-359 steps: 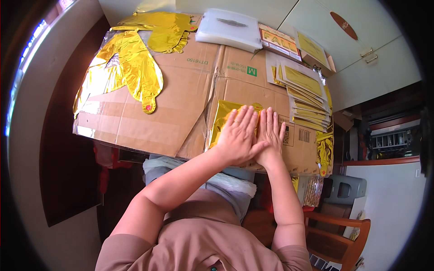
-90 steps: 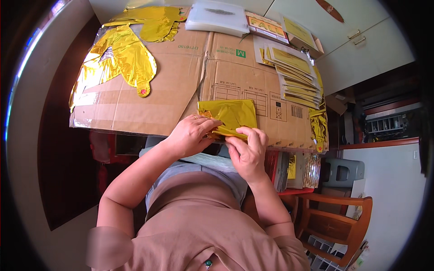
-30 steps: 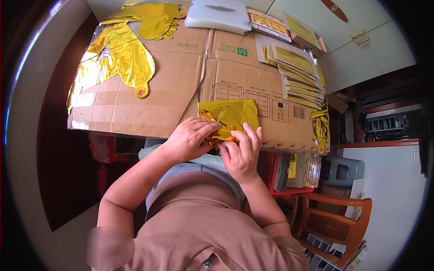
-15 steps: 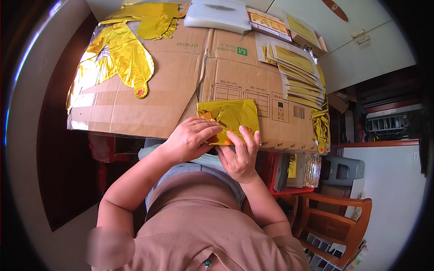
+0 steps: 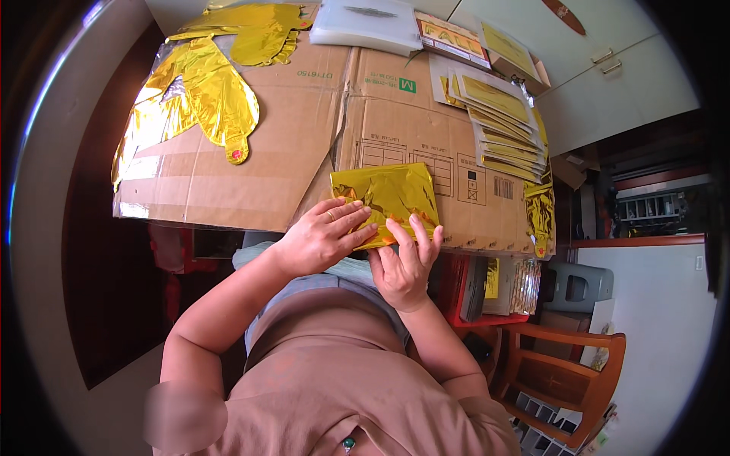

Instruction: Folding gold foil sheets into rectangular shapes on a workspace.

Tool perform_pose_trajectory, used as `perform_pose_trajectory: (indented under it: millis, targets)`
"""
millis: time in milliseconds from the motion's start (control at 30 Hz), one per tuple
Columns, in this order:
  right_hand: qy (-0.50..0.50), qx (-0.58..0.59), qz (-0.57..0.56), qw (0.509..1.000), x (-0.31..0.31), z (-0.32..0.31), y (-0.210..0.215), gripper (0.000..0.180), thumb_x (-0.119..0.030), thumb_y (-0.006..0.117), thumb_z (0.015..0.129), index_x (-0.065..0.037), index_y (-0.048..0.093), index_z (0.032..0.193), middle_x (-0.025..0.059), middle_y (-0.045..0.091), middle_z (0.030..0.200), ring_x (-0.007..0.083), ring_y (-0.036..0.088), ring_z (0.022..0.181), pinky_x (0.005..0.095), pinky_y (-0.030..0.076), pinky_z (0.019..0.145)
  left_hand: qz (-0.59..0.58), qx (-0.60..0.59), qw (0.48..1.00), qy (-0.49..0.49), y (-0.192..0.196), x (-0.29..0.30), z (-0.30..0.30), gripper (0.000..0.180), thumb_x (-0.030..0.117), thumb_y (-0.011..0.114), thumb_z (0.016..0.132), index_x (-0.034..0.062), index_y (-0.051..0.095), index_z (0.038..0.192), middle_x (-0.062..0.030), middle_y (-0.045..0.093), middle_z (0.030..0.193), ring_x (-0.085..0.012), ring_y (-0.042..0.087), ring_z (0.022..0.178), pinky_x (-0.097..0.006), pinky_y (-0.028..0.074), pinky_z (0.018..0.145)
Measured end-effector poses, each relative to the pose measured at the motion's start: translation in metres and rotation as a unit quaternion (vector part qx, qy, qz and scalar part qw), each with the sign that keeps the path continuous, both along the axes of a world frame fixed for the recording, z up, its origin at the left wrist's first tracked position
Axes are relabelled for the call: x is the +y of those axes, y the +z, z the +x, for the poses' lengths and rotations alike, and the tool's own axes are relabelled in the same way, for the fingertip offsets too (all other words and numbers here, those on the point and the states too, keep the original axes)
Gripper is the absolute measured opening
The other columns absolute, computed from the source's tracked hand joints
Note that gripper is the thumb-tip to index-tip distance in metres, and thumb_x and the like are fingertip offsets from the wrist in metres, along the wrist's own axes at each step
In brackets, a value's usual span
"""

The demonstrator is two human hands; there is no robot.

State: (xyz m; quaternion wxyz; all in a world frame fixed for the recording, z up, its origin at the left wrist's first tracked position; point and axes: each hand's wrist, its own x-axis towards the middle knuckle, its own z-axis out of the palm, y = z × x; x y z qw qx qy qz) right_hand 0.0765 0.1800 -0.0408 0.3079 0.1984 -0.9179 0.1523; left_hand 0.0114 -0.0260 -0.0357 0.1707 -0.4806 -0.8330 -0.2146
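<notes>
A folded gold foil balloon (image 5: 391, 182), shaped as a flat, creased rectangle, lies at the near edge of the cardboard top (image 5: 266, 163). My left hand (image 5: 323, 237) rests flat over its near left part, fingers stretched and a ring on one of them. At the near right part, my right hand (image 5: 405, 266) touches the foil with bent, spread fingertips. Its thumb points toward the near edge, close to the left fingertips; whether it reaches beneath the foil I cannot tell. Orange reflections show beside the fingers.
Unfolded gold foil balloons (image 5: 217, 95) lie at the far left. A stack of flat gold packets (image 5: 506, 125) is on the right, with clear plastic sleeves (image 5: 363, 21) at the back. Below the right edge are a red tray (image 5: 460, 311) and a wooden chair (image 5: 563, 380).
The foil's near right corner has shifted slightly to the right. My left fingers lie straighter and a little further onto the foil; my right hand has moved slightly right.
</notes>
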Motion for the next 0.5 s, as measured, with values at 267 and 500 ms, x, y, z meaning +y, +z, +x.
perform_pose_trajectory:
  millis: [267, 500]
  targets:
    - [-0.023, 0.012, 0.022, 0.999, 0.005, 0.003, -0.004, 0.013, -0.013, 0.077, 0.081, -0.009, 0.067, 0.087, 0.0094, 0.063, 0.130, 0.0368, 0.047, 0.135, 0.0633, 0.020, 0.119, 0.008, -0.002, 1.000, -0.004, -0.001, 0.000, -0.001, 0.044, 0.018, 0.065, 0.087, 0.0113, 0.065, 0.131, -0.0126, 0.065, 0.132, -0.0283, 0.062, 0.124, -0.046, 0.045, 0.108]
    - [-0.015, 0.027, 0.035, 0.999, 0.010, 0.001, -0.010, 0.016, -0.014, 0.076, 0.084, -0.009, 0.064, 0.093, 0.0098, 0.063, 0.131, 0.0366, 0.048, 0.134, 0.0638, 0.021, 0.119, 0.031, 0.004, 1.000, 0.002, 0.001, 0.002, -0.001, 0.044, 0.013, 0.070, 0.081, 0.0122, 0.068, 0.125, -0.0105, 0.067, 0.129, -0.0275, 0.065, 0.120, -0.044, 0.049, 0.105]
